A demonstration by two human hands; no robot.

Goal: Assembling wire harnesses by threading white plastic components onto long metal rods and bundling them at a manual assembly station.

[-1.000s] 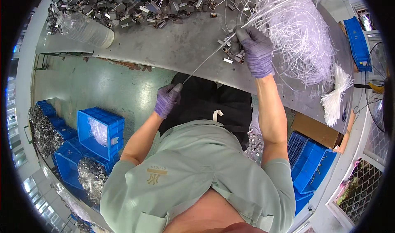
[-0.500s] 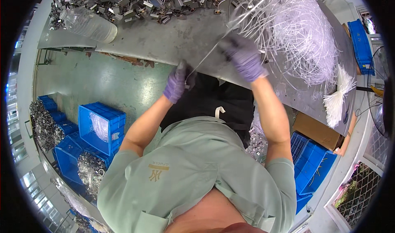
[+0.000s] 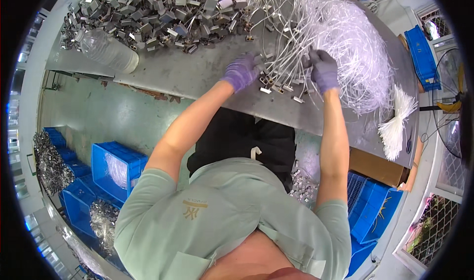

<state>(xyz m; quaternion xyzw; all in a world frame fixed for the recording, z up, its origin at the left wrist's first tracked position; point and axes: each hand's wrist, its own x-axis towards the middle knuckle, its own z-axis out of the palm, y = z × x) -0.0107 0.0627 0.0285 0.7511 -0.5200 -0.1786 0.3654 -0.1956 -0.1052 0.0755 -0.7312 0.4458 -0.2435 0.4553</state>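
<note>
My left hand (image 3: 243, 72), in a purple and grey work glove, reaches over the metal table with its fingers curled together. Its fingertips are beside small metal parts on wire ends (image 3: 270, 84) near the table's front edge; what they pinch, if anything, is too small to make out. My right hand (image 3: 324, 71), gloved alike, is closed at the left side of a big tangle of clear and white strands (image 3: 363, 52). White wires (image 3: 291, 57) run between the two hands and meet the right fingertips.
Many small grey metal cases (image 3: 163, 13) are heaped along the table's far left. A clear plastic bottle (image 3: 109, 52) stands by them. A bundle of white strips (image 3: 396, 124) lies at the right edge. Blue crates (image 3: 118, 169) stand on the floor at left; other blue crates (image 3: 375, 208) at right.
Both hands were pulling a wire taut between them; now they are apart from it. My left hand has moved up and right over the table, my right hand to the right beside the tangle.
</note>
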